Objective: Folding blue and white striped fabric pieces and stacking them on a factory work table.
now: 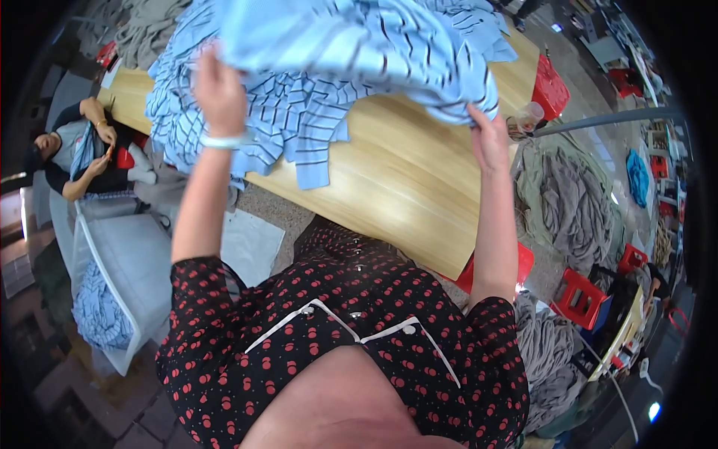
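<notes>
While the right hand (491, 138) grips one end of a light-blue fabric piece with dark stripes (351, 41) right of the upper centre, the blurred left hand (221, 93) is at its other end, upper left; whether those fingers close on it, I cannot tell. The fabric stretches across the top of the frame, partly covering a heap of similar striped blue pieces (277, 112) on a pale wood-grain table (419, 179).

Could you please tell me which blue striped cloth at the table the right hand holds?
The raised cloth, its end gripped in the right hand; the other striped cloths lie heaped on the wooden table.
</notes>
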A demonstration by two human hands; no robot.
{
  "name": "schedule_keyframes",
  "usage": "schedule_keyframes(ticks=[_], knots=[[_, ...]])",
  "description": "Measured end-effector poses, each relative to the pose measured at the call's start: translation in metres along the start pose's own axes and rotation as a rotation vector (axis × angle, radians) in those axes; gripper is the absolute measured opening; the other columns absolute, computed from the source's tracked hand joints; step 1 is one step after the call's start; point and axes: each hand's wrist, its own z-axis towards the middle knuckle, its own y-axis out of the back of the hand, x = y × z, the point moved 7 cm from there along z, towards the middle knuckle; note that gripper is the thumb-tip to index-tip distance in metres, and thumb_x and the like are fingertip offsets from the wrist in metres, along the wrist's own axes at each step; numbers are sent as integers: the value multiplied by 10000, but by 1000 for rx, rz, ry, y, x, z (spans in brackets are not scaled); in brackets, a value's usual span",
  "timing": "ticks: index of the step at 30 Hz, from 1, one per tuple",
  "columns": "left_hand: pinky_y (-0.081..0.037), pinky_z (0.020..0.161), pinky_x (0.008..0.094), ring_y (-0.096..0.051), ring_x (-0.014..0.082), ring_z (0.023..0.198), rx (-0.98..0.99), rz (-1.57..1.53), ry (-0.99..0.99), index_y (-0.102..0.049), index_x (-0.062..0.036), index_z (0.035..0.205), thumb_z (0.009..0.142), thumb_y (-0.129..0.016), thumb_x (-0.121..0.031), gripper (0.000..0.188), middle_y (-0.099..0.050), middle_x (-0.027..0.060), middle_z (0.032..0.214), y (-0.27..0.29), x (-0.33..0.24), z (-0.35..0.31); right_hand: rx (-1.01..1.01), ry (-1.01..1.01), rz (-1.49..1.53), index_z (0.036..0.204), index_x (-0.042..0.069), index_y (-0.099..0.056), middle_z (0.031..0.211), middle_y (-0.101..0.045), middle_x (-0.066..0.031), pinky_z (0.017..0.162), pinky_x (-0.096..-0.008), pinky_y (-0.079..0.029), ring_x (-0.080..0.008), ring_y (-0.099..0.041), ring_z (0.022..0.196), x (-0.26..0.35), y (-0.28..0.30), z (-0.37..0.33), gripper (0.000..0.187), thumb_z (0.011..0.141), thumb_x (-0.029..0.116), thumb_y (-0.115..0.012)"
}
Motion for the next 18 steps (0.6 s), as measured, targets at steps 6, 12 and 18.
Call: schedule_keyframes(ticks=[6,12,18], knots=[[-400,423,232,-542,104,540,677,8,1095,-491,-37,960,758,-427,-49,212,-521,34,629,-30,145,-308,22,-561,-412,1076,-44,-473,1031,-540,-84,841,-278,-357,-168,-494,952,-179,68,-59,446,690,140,-601],[-428,613,306,-522,216,628,721,57,1083,-467,-11,962,670,-520,-136,322,-526,131,716,-30,146,-342,117,-718,-556,1083,-53,-463,1031,-534,-120,824,-291,-371,-179,-497,943,-206,75,-68,534,708,300,-604],[-402,746,371,-506,321,823,426,294,989,-481,28,994,643,-606,-459,613,-510,214,932,-41,148,-292,102,-659,-814,1108,-69,-425,1057,-512,-158,828,-298,-373,-194,-483,974,-213,65,-25,656,712,427,-588]])
